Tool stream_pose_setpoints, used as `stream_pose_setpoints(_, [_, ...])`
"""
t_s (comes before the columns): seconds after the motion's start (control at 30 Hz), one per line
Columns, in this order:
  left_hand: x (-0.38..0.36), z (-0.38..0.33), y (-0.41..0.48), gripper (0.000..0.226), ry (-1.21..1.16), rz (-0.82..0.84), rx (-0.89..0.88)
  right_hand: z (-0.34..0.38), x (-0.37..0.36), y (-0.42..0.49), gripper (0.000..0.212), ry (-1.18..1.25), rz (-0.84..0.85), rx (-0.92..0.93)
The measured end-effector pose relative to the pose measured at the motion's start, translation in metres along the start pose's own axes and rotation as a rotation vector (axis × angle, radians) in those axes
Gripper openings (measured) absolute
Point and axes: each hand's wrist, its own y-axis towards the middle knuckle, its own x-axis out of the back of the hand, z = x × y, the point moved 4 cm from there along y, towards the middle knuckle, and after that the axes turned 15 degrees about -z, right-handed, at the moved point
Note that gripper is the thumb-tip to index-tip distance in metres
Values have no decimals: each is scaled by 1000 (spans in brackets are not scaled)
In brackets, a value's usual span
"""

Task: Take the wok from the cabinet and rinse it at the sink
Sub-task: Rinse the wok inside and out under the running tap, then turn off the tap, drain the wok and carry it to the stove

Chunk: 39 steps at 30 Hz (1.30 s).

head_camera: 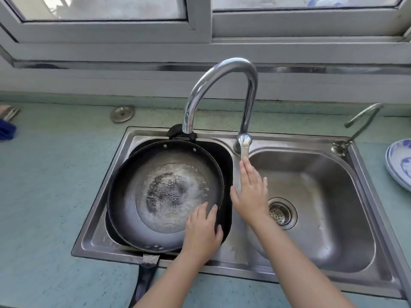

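A dark wok (pixel 138 196) sits tilted in the left basin of the steel double sink (pixel 222 261). Its worn centre holds shallow, bubbly water. The long black handle (pixel 144 283) sticks out over the sink's front edge toward me. My left hand (pixel 202 234) grips the wok's near right rim, fingers inside and thumb outside. My right hand (pixel 250 192) is flat with fingers apart over the divider, fingertips touching the lever (pixel 244 150) of the curved chrome tap (pixel 222 70). The tap's spout ends above the wok's far rim. I see no running water.
The right basin has a drain strainer (pixel 280 213). A small second tap (pixel 362 121) stands at the sink's far right corner. Blue-and-white plates (pixel 400 167) lie on the counter at right. A round metal cap (pixel 122 113) and a blue cloth (pixel 6 131) are at left.
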Motion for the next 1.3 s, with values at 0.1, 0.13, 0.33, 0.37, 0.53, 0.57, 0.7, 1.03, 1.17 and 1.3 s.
stream_pose_setpoints(0.1, [7, 7, -8, 50, -9, -12, 15, 6, 7, -5, 62, 64, 14, -87])
stream_pose_setpoints(0.13, [10, 10, -12, 49, -12, -24, 17, 8, 7, -11, 61, 97, 39, -117])
stream_pose_setpoints(0.33, [28, 41, -44, 45, -59, -94, 37, 35, 11, -68, 47, 208, 4, -171])
stream_pose_setpoints(0.37, [33, 47, -50, 44, -70, -106, 42, 41, 12, -77, 47, 216, 23, -173])
stream_pose_setpoints(0.53, [48, 78, -89, 42, -160, -169, 50, 75, 19, -124, 42, 236, 51, -204])
stream_pose_setpoints(0.57, [50, 84, -97, 42, -169, -174, 58, 82, 20, -133, 41, 240, 62, -220])
stream_pose_setpoints(0.7, [57, 104, -126, 45, -225, -145, 150, 112, 23, -164, 38, 259, 89, -246])
stream_pose_setpoints(1.03, [64, 128, -178, 50, -404, 12, 276, 168, 19, -224, 38, 308, 211, -382])
stream_pose_setpoints(1.17, [65, 129, -190, 42, -628, 125, 444, 180, 13, -233, 34, 366, 281, -468])
stream_pose_setpoints(1.3, [68, 130, -198, 22, -758, 183, 579, 184, 11, -232, 34, 411, 337, -532])
